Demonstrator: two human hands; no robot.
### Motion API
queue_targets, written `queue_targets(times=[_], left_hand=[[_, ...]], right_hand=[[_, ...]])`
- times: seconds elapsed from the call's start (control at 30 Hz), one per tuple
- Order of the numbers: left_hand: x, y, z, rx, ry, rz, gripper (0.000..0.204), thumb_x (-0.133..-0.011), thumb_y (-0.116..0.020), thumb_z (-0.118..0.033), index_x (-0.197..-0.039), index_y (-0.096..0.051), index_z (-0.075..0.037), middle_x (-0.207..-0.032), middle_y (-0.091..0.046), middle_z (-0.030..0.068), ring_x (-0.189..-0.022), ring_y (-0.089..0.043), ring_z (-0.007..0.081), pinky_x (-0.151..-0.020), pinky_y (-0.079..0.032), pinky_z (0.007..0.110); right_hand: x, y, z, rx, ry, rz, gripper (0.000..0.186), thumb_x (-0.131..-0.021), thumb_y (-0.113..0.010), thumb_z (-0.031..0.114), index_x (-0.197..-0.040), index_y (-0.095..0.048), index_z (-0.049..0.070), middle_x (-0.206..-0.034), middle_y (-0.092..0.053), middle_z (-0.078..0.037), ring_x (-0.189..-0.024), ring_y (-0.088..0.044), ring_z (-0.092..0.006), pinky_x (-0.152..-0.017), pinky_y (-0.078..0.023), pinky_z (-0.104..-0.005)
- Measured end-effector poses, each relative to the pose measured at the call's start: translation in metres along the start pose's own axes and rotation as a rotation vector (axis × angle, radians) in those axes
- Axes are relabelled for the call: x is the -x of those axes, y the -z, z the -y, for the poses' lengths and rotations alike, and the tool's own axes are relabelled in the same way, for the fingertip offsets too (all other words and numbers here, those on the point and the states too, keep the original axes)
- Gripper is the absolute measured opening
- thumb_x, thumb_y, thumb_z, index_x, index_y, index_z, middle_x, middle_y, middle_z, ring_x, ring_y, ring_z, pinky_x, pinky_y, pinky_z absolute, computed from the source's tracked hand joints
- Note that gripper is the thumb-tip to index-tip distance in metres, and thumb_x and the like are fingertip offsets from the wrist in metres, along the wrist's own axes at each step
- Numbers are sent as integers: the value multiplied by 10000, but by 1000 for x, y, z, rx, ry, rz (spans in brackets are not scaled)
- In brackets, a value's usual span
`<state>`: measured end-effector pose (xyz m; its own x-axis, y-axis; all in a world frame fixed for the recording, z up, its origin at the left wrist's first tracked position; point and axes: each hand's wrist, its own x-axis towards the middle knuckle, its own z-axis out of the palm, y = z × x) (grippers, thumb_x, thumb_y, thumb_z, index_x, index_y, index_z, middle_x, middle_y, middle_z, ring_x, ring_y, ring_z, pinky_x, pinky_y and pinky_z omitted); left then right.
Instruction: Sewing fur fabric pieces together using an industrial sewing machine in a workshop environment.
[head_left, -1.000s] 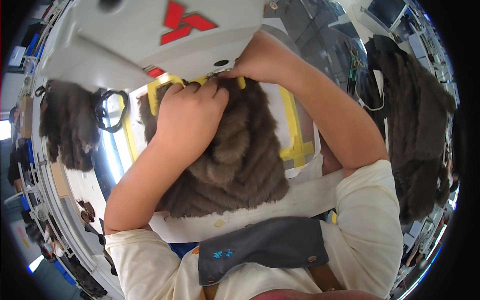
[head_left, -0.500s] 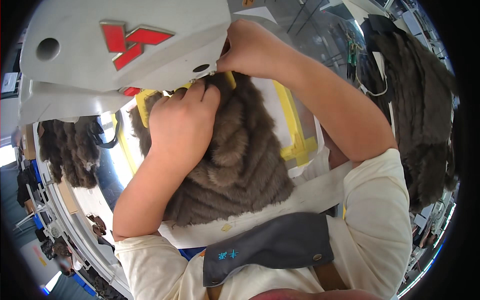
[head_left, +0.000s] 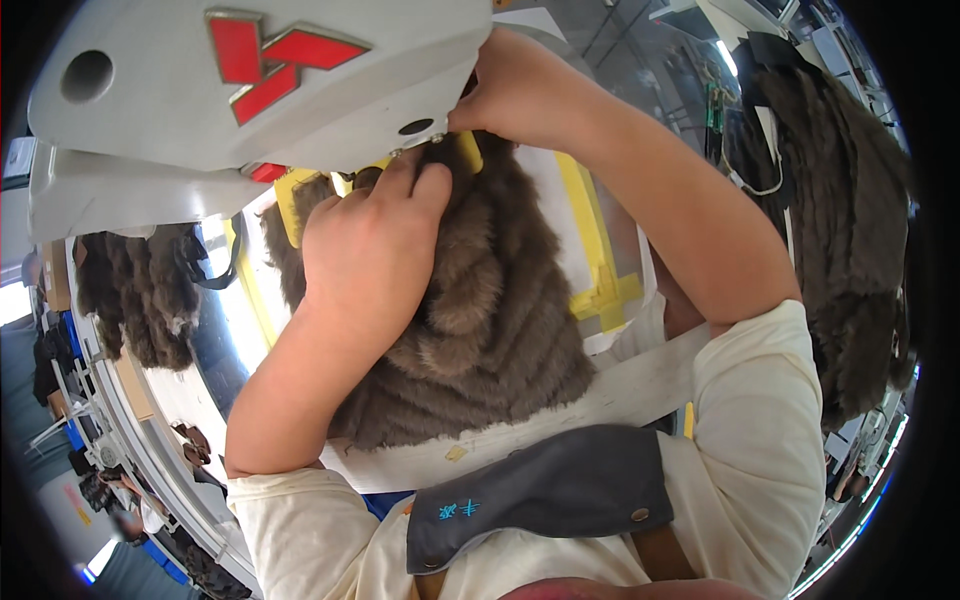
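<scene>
Brown, ridged fur piece [head_left: 510,370] lies partly under the smooth grey-white machine head [head_left: 340,110]. Left hand [head_left: 365,250] bends over it; right hand [head_left: 520,95] curls at the head's edge. Both grips partly hidden; opening and hold cannot be told.

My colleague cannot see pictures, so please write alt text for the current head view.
A person's bare left hand lies on a brown fur panel before a light-grey machine head with a red emblem; the right hand, partly hidden, is at the machine's right edge. Yellow tape strips mark the white surface on the right.
</scene>
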<state>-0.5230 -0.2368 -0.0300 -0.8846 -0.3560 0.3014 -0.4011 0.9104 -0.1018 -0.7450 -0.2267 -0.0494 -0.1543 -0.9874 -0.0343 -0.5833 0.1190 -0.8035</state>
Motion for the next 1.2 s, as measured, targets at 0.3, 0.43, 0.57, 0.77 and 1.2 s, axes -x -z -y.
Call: queue_targets(times=[0.3,0.43,0.57,0.77,1.2], left_hand=[[-2,7,-3,44,43,113,125,-842,-608,-70,-962,-594,-103,-1248,-727,111,-658,-722,253,-575,-573,356],[2,2,-5,-4,57,133,149,-850,-617,-86,-997,-601,-101,-1277,-717,123,-639,-723,239,-547,-571,354],[6,3,-6,25,47,114,197,-870,-619,-113,-1065,-615,-82,-1302,-705,138,-650,-737,220,-545,-575,341],[10,2,-8,56,103,128,257,-886,-598,-99,-1134,-602,-32,-1302,-703,138,-681,-741,211,-556,-573,328],[4,6,-3,137,117,217,199,-856,-584,-68,-1053,-585,-38,-1122,-717,124,-662,-713,254,-577,-559,355]], right_hand=[[4,-9,-4,215,120,-103,233,-742,-784,252,-802,-728,33,-806,-737,-168,-816,-722,-365,-750,-575,-454],[11,-3,11,259,123,-103,226,-747,-754,256,-812,-739,40,-805,-734,-159,-837,-715,-388,-774,-575,-466],[44,31,41,303,208,130,226,-782,-726,210,-917,-750,30,-927,-746,-172,-913,-710,-381,-821,-570,-456],[60,19,25,322,495,229,268,-885,-593,72,-1115,-725,36,-1226,-717,-121,-1063,-687,-343,-900,-561,-434],[59,12,41,587,391,147,177,-885,-607,120,-1015,-726,104,-1087,-720,-21,-940,-718,-277,-730,-595,-432]])
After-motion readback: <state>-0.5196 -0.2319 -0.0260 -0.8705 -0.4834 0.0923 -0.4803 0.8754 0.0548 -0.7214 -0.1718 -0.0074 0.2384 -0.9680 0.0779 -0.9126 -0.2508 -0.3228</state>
